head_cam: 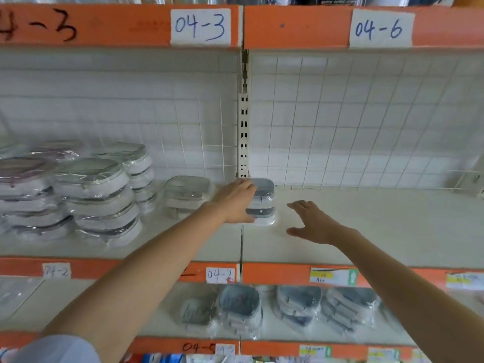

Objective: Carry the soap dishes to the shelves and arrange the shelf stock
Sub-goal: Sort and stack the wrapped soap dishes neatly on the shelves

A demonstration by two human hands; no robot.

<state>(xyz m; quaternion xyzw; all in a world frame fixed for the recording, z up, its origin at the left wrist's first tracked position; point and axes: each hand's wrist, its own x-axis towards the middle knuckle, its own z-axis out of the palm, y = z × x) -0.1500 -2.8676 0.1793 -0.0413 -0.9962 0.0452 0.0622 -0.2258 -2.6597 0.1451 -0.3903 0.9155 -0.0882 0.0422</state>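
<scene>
Where the two shelf sections meet, a short stack of soap dishes (262, 203) stands on the pale, smooth shelf (366, 226), close to the wire grid backing (340, 121) and right at the foot of the slotted metal upright (244, 121). The dishes are rounded rectangles with grey tops and white bodies, each sealed in glossy, crinkled clear film. The left hand (235, 201) is laid against the stack's left side, fingers curved round the top dish and thumb low by the bottom one, so it grips the stack. The right hand (313, 224) hovers just to the right of the stack, apart from it, palm down with fingers spread and relaxed, holding nothing.

Just left of the held stack sits another wrapped pair of dishes (187, 192) with paler, greenish-grey lids. Further left, taller leaning piles of wrapped dishes (99, 197) crowd together, their film catching the light; some lids there look pinkish, though blur softens them.

Orange strips edge each shelf front. Paper labels (200, 26) are taped to them, handwritten "04-3" and "04-6" above, "04-2" below. On the lower shelf lie darker blue-grey dishes (239, 302) in plastic wrap, some upright, some tipped over in slumped rows. A white sleeve (56, 349) shows at the bottom left corner.
</scene>
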